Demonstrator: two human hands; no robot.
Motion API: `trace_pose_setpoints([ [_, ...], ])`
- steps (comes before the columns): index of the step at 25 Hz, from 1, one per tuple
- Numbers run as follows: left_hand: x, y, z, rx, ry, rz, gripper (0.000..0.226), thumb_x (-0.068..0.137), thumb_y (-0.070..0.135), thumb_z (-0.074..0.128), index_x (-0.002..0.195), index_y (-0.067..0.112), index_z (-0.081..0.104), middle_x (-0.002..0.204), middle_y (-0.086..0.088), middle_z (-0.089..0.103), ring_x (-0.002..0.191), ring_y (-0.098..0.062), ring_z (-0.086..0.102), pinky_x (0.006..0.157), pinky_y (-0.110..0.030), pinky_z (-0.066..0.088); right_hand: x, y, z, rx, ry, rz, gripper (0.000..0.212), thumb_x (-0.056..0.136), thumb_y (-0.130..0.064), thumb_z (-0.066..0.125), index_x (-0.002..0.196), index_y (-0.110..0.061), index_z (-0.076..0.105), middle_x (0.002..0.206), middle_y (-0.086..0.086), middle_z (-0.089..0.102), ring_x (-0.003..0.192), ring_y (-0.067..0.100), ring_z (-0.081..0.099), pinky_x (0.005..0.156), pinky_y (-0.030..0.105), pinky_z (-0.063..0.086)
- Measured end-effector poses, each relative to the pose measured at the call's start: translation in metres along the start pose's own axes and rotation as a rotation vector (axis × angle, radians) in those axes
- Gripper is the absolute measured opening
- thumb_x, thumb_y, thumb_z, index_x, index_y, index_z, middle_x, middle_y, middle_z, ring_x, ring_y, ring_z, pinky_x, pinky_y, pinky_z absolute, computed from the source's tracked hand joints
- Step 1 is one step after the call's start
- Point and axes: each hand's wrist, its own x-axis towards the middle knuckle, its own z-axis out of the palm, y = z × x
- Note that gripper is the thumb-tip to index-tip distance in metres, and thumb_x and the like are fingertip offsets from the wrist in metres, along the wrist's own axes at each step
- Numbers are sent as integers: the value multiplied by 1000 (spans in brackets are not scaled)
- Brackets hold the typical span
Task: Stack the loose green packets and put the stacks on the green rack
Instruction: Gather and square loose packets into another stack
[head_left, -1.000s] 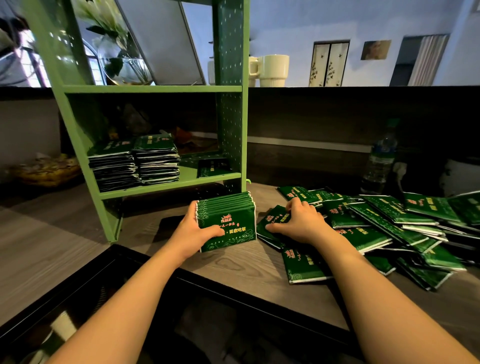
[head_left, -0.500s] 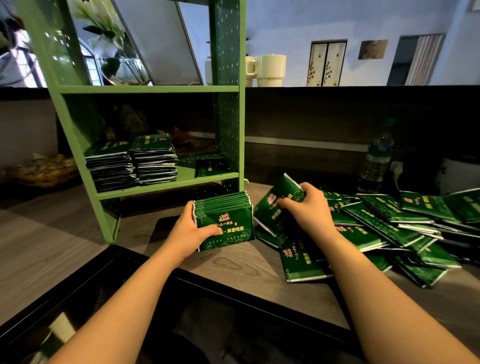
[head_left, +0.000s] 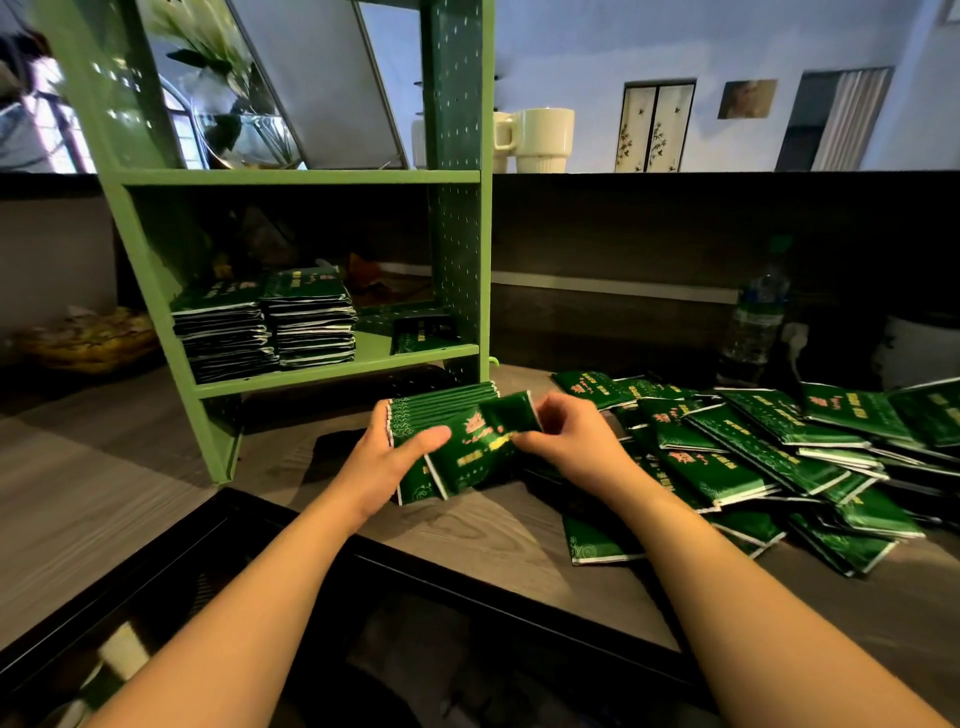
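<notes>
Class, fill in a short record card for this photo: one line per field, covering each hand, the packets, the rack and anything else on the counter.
left hand: left hand holds the upright stack on the counter, thumb across its front
right hand: right hand pinches one packet, tilted against the stack's front
loose packets: untidy pile lying to the right
rack: green rack, two finished stacks side by side on its lower shelf
other: water bottle behind the pile; pale mugs on the ledge above
</notes>
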Motion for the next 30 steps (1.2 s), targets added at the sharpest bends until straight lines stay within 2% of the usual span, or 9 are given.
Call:
trace_pose_setpoints([
  [3, 3, -1, 2, 124, 19, -8, 110, 53, 63, 90, 141, 25, 34, 135, 6, 58, 127, -18, 54, 110, -38, 41, -1, 0, 4, -190, -22, -59, 28, 76, -25, 81, 101, -18, 72, 89, -3, 73, 82, 11, 67, 80, 39, 55],
  [5, 5, -4, 2, 137, 42, -13, 91, 70, 34, 90, 141, 25, 34, 131, 6, 57, 124, -19, 54, 105, -35, 42, -2, -1, 3, -180, -38, -64, 26, 77, -24, 80, 101, -19, 72, 90, -4, 73, 83, 9, 67, 81, 37, 56],
  [8, 6, -5, 1, 100, 55, 16, 80, 75, 21, 88, 136, 29, 37, 126, 5, 62, 119, -20, 59, 102, -36, 45, -3, -4, 3, -189, -110, -79, 19, 84, -20, 74, 103, -21, 72, 94, -7, 72, 85, 6, 67, 83, 31, 55],
  [11, 3, -2, 1, 82, 60, 35, 74, 80, 13, 83, 134, 30, 36, 109, 15, 57, 111, -17, 56, 93, -29, 39, 0, -4, -7, -359, 161, -7, 24, 91, -26, 64, 113, -17, 67, 104, 2, 70, 97, 18, 65, 84, 32, 51],
  [13, 2, -1, 2, 85, 63, 55, 74, 81, 10, 81, 138, 26, 36, 104, 17, 54, 112, -18, 55, 92, -27, 37, 2, 2, -14, -644, 148, 97, 46, 92, -42, 60, 128, -15, 56, 122, 9, 65, 114, 29, 58, 92, 37, 46],
  [15, 0, 0, 2, 72, 69, 58, 80, 82, 9, 81, 145, 20, 33, 107, 14, 52, 115, -19, 54, 93, -27, 35, 1, 8, -14, -859, -29, 217, 69, 89, -59, 54, 139, -14, 42, 135, 13, 56, 127, 34, 48, 102, 43, 40],
  [22, 2, -2, 1, 71, 72, 39, 77, 80, 12, 82, 140, 26, 35, 109, 12, 56, 115, -20, 56, 96, -31, 39, 6, 7, -18, -669, 6, 260, 92, 69, -62, 76, 141, -17, 42, 140, 12, 47, 131, 32, 41, 109, 48, 37],
  [26, 2, -4, 1, 66, 80, 22, 95, 79, 15, 84, 154, 21, 26, 125, 6, 53, 120, -19, 52, 102, -31, 37, 7, 5, -20, -775, -85, 336, 100, 66, -74, 71, 138, -10, 45, 141, 17, 44, 132, 35, 38, 106, 44, 37],
  [30, 3, -5, 0, 91, 80, 7, 93, 73, 22, 88, 148, 25, 33, 127, 5, 57, 120, -22, 55, 108, -39, 40, 9, 0, -24, -805, -141, 383, 97, 60, -80, 70, 126, -11, 51, 135, 13, 53, 127, 35, 44, 104, 46, 37],
])
